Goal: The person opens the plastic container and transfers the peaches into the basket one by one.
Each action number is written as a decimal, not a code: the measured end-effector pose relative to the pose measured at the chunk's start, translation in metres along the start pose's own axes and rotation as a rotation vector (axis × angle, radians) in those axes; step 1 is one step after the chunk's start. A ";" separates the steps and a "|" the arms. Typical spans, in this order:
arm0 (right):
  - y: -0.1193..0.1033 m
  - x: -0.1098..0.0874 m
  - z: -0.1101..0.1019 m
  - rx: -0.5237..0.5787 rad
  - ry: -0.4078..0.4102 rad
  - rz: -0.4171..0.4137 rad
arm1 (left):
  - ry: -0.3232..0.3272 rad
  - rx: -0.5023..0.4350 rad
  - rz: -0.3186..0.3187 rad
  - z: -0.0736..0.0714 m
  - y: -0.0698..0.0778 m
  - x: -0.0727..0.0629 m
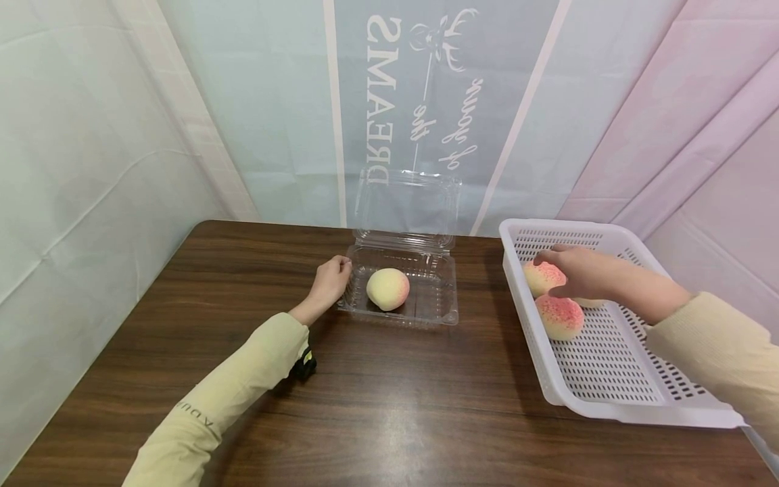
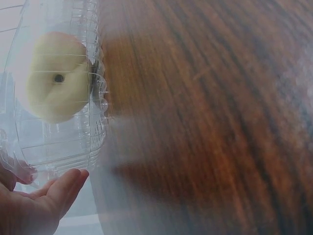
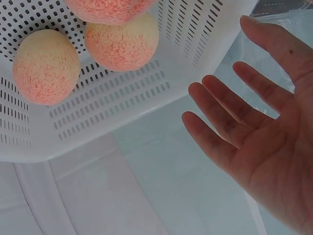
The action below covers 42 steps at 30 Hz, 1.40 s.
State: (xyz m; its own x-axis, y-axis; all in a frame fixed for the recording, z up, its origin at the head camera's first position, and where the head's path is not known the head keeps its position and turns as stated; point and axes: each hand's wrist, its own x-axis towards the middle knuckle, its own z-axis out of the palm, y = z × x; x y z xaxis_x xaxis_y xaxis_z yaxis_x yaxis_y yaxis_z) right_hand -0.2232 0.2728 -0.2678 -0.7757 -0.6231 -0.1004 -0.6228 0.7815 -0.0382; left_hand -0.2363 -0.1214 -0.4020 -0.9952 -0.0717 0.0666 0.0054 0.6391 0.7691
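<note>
A clear plastic clamshell box point(image 1: 426, 308) stands on the table with its lid point(image 1: 408, 203) raised. One pale yellow peach with a pink blush point(image 1: 387, 289) lies inside it. My left hand point(image 1: 328, 283) pinches the left side of the box between thumb and fingers; in the left wrist view the hand point(image 2: 41, 200) is at the box's end. Over the white basket, my right hand point(image 1: 587, 274) hovers with fingers spread. Beneath it lie a speckled peach point(image 1: 541, 279), a second peach point(image 1: 560, 318) and a third, mostly hidden by the hand. The right palm point(image 3: 274, 142) holds nothing.
The white perforated basket point(image 1: 550, 379) takes up the right side of the brown wooden table point(image 1: 389, 419). A printed curtain point(image 1: 286, 122) hangs right behind the table's back edge, and pale fabric point(image 1: 79, 203) hangs along the left side.
</note>
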 end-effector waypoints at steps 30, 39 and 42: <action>-0.016 0.010 -0.014 0.017 0.037 -0.033 | -0.004 0.003 -0.003 0.000 0.001 0.001; -0.022 0.016 -0.016 0.030 0.039 -0.050 | -0.014 -0.004 -0.011 0.000 0.000 0.000; -0.023 0.018 -0.015 0.033 0.038 -0.053 | -0.017 -0.004 -0.008 -0.001 0.001 0.000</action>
State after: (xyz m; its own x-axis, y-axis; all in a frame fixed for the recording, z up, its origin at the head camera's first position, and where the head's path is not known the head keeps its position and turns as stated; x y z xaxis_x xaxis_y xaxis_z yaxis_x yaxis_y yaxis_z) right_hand -0.2243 0.2428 -0.2541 -0.7456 -0.6637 -0.0595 -0.6597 0.7478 -0.0753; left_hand -0.2363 -0.1215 -0.4008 -0.9967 -0.0639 0.0493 -0.0025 0.6352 0.7724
